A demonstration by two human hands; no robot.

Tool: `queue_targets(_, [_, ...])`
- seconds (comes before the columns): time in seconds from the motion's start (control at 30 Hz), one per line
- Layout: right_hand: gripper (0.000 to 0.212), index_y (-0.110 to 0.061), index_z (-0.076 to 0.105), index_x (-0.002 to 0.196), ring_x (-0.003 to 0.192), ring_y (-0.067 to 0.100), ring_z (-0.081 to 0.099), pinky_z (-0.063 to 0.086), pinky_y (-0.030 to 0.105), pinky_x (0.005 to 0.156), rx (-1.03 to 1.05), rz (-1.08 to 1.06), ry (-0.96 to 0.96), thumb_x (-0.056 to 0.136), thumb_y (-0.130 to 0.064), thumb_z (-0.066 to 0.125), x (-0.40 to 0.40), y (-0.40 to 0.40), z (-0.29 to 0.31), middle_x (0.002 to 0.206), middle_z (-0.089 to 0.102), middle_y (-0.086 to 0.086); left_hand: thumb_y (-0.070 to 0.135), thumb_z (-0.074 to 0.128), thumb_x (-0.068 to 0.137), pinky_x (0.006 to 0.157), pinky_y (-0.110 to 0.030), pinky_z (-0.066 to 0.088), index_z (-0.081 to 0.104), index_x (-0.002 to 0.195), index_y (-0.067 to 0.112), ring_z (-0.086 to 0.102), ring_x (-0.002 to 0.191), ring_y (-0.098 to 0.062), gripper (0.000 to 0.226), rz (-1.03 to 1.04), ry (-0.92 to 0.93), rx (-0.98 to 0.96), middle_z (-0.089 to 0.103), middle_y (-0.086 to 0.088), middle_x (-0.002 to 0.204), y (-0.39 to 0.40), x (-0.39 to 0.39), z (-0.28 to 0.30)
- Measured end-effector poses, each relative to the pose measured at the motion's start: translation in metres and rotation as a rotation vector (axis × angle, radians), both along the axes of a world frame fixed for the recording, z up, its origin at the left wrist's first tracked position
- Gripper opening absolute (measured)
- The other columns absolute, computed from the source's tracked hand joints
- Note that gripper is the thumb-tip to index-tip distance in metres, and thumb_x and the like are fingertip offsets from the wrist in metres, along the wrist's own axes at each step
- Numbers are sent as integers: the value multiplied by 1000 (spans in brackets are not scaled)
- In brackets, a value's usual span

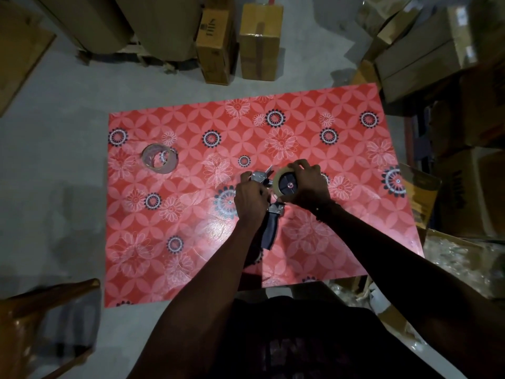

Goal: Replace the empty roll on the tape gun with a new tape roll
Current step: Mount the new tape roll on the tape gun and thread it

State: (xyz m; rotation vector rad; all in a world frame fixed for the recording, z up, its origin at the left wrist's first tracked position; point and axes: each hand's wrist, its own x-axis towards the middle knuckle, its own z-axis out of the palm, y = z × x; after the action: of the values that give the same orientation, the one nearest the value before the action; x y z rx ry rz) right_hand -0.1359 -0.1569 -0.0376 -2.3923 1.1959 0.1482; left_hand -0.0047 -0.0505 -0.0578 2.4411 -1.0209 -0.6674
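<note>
The tape gun [269, 228] lies on the red flowered table [191, 242], its dark handle pointing toward me and its metal head away. A clear tape roll [287, 184] sits on the gun's black hub. My right hand [308, 184] curls over the roll's far and right side. My left hand [250, 199] grips the gun's metal front just left of the roll. A bare, see-through cardboard core [159, 159] lies flat on the table at the far left, apart from both hands.
Cardboard boxes [259, 39] stand on the floor beyond the table and are stacked along the right side [426, 50]. A wooden chair [46, 318] is at the lower left. Crumpled plastic wrap [459, 261] lies at the table's right near corner.
</note>
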Motion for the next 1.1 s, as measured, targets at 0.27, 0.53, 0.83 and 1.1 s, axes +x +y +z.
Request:
queue_targets(0.27, [102,-10,56,143,113,44,56,59,50,83,-23,59,49,61,-56,95,1,-3,5,139,59,13,-2,69,75,63,-18,41,81,69,20,73,88,-14,26,-152,-11,-41,56,-2,150,0,18,-21])
queue_targets(0.53, [93,-8,57,143,112,45,57,54,48,85,-29,109,94,66,-43,96,6,1,15,138,59,14,7,79,78,69,-27,53,80,69,19,72,85,-16,15,-280,-80,-60,49,5,156,3,27,-15])
queue_targets(0.83, [97,-13,56,144,112,43,60,55,51,93,-26,179,156,64,-48,96,9,-4,13,140,58,12,13,81,84,65,-28,53,79,72,13,72,81,-18,12,-463,-132,-61,50,5,154,3,39,-13])
queue_targets(1.1, [103,-15,49,152,123,40,53,55,50,96,24,180,160,63,-27,100,11,-2,21,147,54,9,12,76,90,64,-17,40,80,79,11,50,67,-6,12,-587,-114,-110,45,0,155,11,49,-4])
